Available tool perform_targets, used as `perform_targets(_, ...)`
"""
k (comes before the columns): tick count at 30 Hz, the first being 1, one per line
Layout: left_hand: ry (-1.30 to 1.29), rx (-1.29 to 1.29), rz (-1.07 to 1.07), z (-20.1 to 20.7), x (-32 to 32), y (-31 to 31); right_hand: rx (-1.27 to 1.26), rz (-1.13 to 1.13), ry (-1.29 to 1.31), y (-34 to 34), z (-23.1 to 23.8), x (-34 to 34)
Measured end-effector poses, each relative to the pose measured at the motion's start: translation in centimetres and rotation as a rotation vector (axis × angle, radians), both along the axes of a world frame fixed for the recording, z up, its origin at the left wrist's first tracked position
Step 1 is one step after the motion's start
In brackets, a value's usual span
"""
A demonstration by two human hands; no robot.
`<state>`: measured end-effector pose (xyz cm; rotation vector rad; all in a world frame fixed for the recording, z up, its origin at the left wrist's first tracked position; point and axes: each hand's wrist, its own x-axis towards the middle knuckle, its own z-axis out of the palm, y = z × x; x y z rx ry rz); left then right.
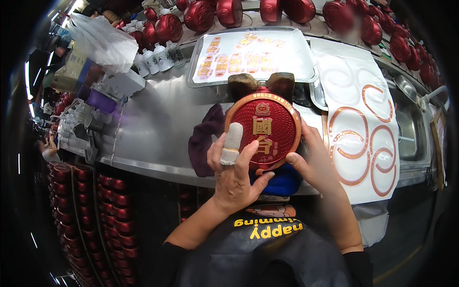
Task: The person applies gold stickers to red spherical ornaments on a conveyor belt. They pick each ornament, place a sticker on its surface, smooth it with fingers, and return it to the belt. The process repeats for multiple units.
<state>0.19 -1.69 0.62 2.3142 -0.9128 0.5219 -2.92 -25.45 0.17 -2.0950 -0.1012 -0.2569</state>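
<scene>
A round, flat red bottle (243, 115) with a studded face, raised gold characters and a copper-coloured band round its rim lies in front of me. Its neck end points away, between two worn brown blocks (280, 86). My left hand (236, 177) lies on the lower left of the face with fingers apart; one finger wears a pale cloth finger sleeve (233, 138). The index fingertip touches the lower gold character. My right hand (313, 160) is curved round the right rim, thumb at the lower right edge. Beneath the bottle's near side is blue cloth (282, 182).
Purple cloth (205, 138) lies left of the bottle on the steel table (158, 115). Behind is a tray (191, 79) with gold-character stickers. A white sheet (354, 186) with curved copper-coloured strips lies right. Red bottles (229, 13) line the back; a sink (413, 138) stands far right.
</scene>
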Motion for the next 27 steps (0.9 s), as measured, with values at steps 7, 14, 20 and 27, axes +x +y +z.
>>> perform_targets(7, -0.010, -0.138, -0.063, 0.0, 0.1, 0.9, 0.003, 0.018, -0.016, 0.3, -0.1, -0.2)
perform_targets(14, 0.004, -0.118, -0.015, 0.9, 0.1, 1.2, -0.024, -0.004, 0.005, 0.8, 0.3, -0.4)
perform_targets(20, 0.056, -0.107, -0.041, 2.0, 0.1, 2.0, -0.009, -0.019, -0.001, 0.9, -0.2, -0.3)
perform_targets(27, 0.069, -0.073, 0.053, 1.9, 0.5, 2.5, 0.036, -0.012, 0.003, 1.1, -0.7, -0.1)
